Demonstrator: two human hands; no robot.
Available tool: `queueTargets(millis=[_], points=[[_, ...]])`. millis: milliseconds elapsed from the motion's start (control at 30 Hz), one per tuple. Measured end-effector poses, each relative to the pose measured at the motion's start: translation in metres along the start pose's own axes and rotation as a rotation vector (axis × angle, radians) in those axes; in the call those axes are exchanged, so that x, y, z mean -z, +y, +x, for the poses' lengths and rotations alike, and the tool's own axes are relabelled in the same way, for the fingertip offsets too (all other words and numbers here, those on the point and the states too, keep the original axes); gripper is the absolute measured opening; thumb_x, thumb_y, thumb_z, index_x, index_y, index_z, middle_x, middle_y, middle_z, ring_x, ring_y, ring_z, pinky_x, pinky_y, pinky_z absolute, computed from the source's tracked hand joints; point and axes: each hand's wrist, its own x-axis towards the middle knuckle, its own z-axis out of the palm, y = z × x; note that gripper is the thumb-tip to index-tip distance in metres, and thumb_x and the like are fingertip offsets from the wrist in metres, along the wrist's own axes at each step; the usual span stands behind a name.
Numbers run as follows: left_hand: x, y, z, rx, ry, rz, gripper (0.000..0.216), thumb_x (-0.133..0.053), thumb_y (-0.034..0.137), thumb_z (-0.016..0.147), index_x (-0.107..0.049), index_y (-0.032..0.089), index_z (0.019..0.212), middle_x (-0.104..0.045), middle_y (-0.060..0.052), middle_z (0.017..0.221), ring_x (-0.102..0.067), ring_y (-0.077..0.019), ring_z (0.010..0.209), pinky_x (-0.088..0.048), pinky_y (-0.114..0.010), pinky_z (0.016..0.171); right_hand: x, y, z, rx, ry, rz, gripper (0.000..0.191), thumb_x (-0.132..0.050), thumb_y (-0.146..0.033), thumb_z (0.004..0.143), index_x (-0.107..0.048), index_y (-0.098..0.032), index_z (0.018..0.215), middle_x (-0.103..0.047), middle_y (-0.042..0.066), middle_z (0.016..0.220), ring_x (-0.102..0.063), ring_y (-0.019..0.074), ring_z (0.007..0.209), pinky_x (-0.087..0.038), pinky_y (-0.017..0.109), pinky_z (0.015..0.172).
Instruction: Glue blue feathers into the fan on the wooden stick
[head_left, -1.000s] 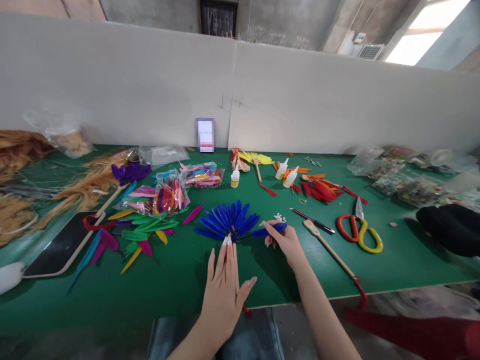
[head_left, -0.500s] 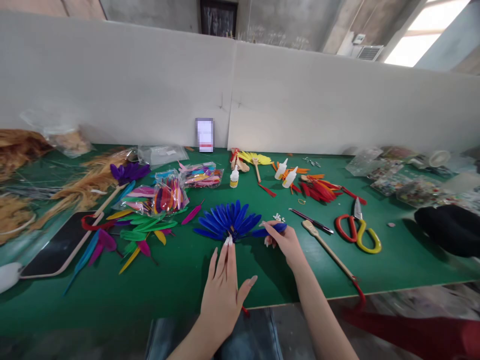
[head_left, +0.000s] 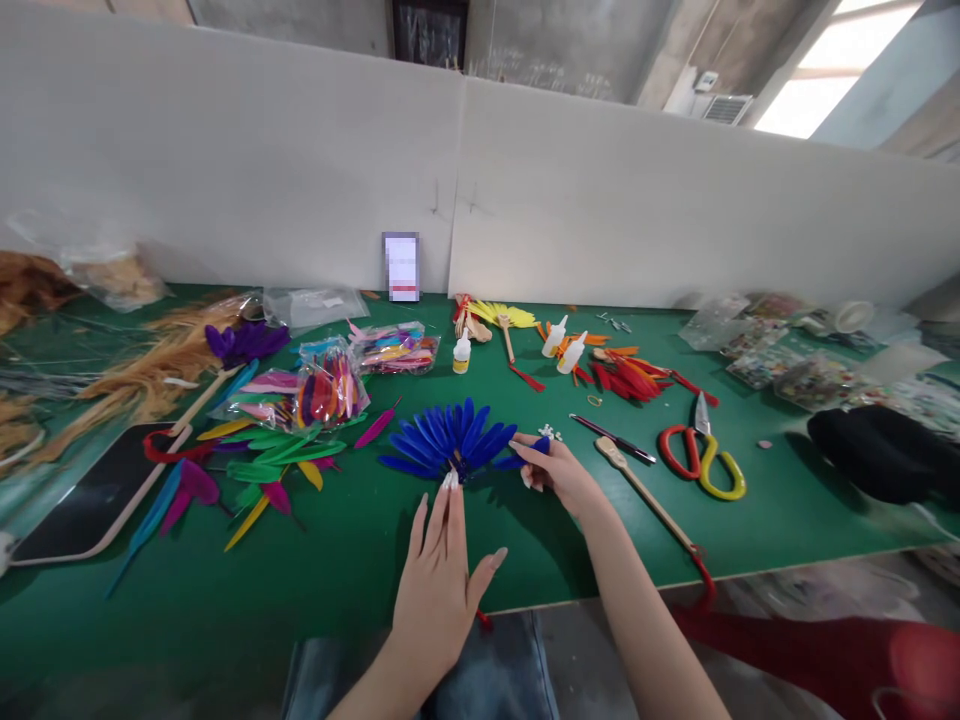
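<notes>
So the left hand is flat and spread out, not closed around anything, with its longest fingers reaching the base of the blue feather fan. My guess is it's keeping the fan steady, since pressing down low leaves all the plumes free to splay away from the palm. Can't really make out the fan's handle, that hand covers it

The right hand is pinched up tight on a single blue feather, just to the right of the fan. Lying crosswise in that pinch, the feather has its tip poking out toward the fan, probably so it's easy to aim. Can't tell exactly how the thumb sits, it's tucked out of sight

Just beyond that pinch there's a little pile of white beads. Off to its right are a slim pen-like tool, a wooden fan handle and the red-and-yellow-handled scissors, likely parked there to be in easy reach. Past both hands stands a small dropper bottle, upright, I'd say so it won't leak. Loose green feathers are well left of the left hand
</notes>
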Motion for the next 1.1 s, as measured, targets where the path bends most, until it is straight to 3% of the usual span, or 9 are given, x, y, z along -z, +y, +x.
queueTargets(millis=[400,1100], points=[[-0.001,0.0,-0.001,-0.002,0.025,0.017,0.075,-0.032,0.05,0.095,-0.002,0.007,0.149,-0.042,-0.017,0.143,-0.038,-0.0262,0.133,-0.035,-0.043,0.105,-0.007,-0.011,0.003,-0.036,-0.122,0.023,0.058,-0.077,-0.044,0.063,-0.063,-0.014,0.109,-0.055,-0.005,0.043,-0.046,0.0071,0.036,-0.02,0.018,0.036],[-0.003,0.001,-0.001,0.012,0.018,-0.005,0.077,-0.032,0.051,0.094,0.003,0.009,0.149,-0.041,-0.017,0.144,-0.04,-0.0262,0.132,-0.035,-0.043,0.106,-0.004,-0.007,0.008,-0.02,-0.181,0.068,0.049,-0.077,-0.041,0.065,-0.065,-0.015,0.105,-0.051,-0.006,0.042,-0.043,0.0073,0.037,-0.018,0.02,0.039]])
